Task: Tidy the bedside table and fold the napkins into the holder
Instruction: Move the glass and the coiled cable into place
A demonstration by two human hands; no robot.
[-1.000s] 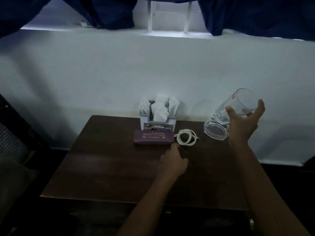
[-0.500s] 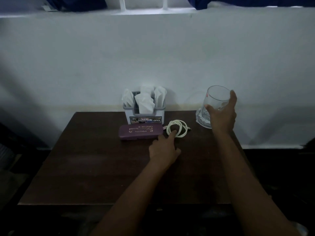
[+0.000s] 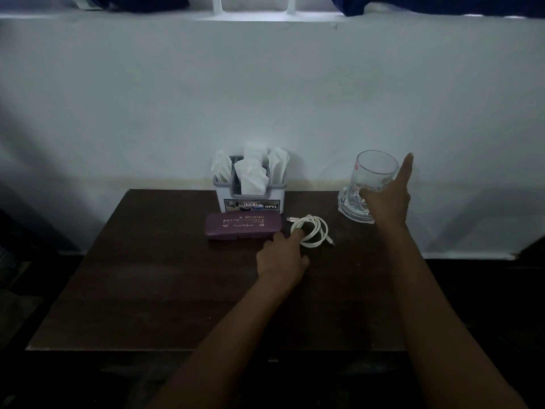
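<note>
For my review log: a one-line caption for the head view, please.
The right hand holds an upright glass at the table's far right corner; the left hand touches a coiled white cable.

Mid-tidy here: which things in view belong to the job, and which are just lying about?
Job:
- napkins in the napkin holder
- purple case
- white cable, touched by the left hand
- glass mug, held by the right hand
- table

Not the job:
- blue curtains
- window bars
- wall
</note>
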